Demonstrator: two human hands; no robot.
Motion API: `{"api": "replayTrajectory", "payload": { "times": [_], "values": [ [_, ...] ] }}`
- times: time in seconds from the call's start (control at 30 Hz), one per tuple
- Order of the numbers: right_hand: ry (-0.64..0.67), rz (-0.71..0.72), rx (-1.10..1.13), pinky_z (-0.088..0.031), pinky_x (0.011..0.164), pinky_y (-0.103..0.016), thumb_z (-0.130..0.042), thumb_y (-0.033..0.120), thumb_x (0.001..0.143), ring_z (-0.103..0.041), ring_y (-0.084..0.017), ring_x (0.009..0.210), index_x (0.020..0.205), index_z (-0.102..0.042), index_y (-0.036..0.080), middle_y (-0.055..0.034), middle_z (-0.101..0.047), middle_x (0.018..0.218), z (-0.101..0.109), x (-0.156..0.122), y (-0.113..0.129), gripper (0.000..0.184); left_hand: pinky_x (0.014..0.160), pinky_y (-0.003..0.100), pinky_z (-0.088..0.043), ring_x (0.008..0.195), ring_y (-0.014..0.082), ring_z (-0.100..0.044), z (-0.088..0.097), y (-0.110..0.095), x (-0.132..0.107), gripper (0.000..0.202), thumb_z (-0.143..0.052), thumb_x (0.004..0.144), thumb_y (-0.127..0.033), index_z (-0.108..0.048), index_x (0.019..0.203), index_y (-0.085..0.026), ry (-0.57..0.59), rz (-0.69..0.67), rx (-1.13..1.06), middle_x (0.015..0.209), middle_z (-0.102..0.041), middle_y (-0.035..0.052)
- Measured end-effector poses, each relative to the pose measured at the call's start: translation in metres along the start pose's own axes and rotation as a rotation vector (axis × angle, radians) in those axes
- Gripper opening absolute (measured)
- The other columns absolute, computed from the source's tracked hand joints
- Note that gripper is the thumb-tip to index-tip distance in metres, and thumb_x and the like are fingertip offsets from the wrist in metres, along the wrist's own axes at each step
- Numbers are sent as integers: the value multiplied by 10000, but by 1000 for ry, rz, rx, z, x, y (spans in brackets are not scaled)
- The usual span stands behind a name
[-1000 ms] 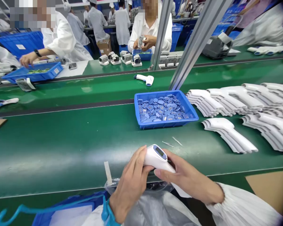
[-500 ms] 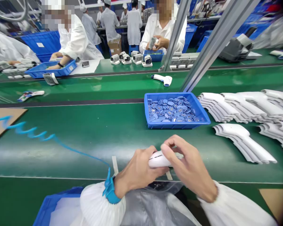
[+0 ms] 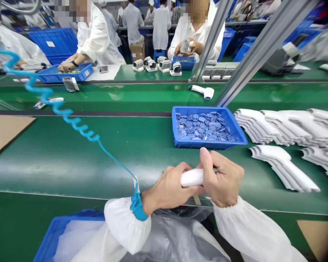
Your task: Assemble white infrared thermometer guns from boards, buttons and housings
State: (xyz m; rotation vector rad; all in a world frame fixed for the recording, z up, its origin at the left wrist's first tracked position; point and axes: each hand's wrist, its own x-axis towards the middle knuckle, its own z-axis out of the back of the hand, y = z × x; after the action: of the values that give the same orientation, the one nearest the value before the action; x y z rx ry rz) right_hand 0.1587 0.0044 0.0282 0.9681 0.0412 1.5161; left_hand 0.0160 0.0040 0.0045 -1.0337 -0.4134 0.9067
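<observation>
Both of my hands grip one white thermometer body (image 3: 191, 177) just above the near edge of the green belt (image 3: 71, 156). My left hand (image 3: 171, 189) wraps its left end; my right hand (image 3: 224, 178) is closed round its right end with the thumb raised. Only a short white stretch of it shows between the hands. A blue wrist strap (image 3: 136, 205) sits on my left wrist, and its coiled cord (image 3: 71, 122) runs up to the far left.
A blue tray (image 3: 236, 133) of several small blue parts stands beyond my hands. Stacks of white shells (image 3: 281, 163) lie to the right. A finished thermometer (image 3: 202, 91) lies on the far belt. Co-workers sit across. A blue bin (image 3: 47, 240) is at my lap.
The thermometer has been turned: its screen showed one second ago, now both hands close tightly round it. My hands rose slightly, and the coiled cord swung into view on the left.
</observation>
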Motion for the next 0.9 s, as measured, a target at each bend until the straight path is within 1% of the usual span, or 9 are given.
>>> {"api": "replayTrajectory", "payload": {
  "times": [0.1,0.17,0.27,0.37,0.47,0.6,0.73,0.8,0.9],
  "values": [
    [127,-51,16,-324,557,-287,-490,392,981,-492,-115,526,547,-543,202,-2,-555,534,-1,-4,-1,476,612,312,-457,734,242,-676,-6,1,-1,318,-560,910,-444,-562,1059,-163,-44,-19,153,896,-704,91],
    [120,-86,38,-330,559,-287,-472,393,984,-507,-119,515,530,-559,199,-9,-571,522,-4,-8,-1,501,637,351,-461,708,266,-667,-15,0,0,311,-553,903,-410,-563,1049,-135,-85,-28,297,876,-693,118],
    [176,-100,61,-334,545,-275,-459,397,990,-511,-113,495,520,-567,196,-1,-573,505,-3,-4,-2,522,593,337,-428,656,249,-644,-17,-3,-3,264,-546,914,-392,-560,1020,-150,-121,-1,308,844,-687,92],
    [345,-91,31,-362,548,-255,-462,443,991,-549,-110,517,579,-623,200,20,-613,544,6,23,-16,504,516,287,-354,581,188,-586,10,-1,-15,275,-548,936,-476,-551,935,-201,-115,74,214,744,-655,13],
    [416,-50,-129,-456,666,-264,-476,367,993,-651,-143,670,827,-733,193,-4,-735,775,3,69,-44,351,583,275,-398,670,175,-601,48,8,-27,228,-585,931,-453,-574,952,-226,-158,114,260,801,-661,-13],
    [521,64,-219,-475,927,-322,-596,154,906,-666,-189,987,1059,-722,156,-78,-729,1093,-38,124,-74,198,795,356,-445,953,253,-615,66,14,-21,339,-673,860,-231,-557,1179,-222,-187,16,632,1090,-677,54],
    [655,109,-280,-528,917,-413,-642,325,928,-648,-194,1025,1114,-656,149,-70,-676,1133,-90,146,-75,257,784,427,-430,922,314,-599,52,9,-3,184,-592,871,-123,-622,1053,-133,-44,-19,954,987,-687,134],
    [663,88,-316,-547,882,-418,-629,374,936,-650,-194,1002,1127,-638,142,-74,-661,1135,-105,148,-73,300,785,421,-428,919,307,-596,50,6,1,168,-540,898,-121,-629,1040,-139,-79,16,884,977,-684,129],
    [625,67,-324,-542,878,-407,-628,342,937,-653,-189,981,1092,-650,144,-69,-674,1091,-110,149,-74,253,779,366,-419,916,266,-600,58,6,-3,261,-599,901,-213,-603,1162,-212,-215,118,563,1031,-685,69]
  ]
}}
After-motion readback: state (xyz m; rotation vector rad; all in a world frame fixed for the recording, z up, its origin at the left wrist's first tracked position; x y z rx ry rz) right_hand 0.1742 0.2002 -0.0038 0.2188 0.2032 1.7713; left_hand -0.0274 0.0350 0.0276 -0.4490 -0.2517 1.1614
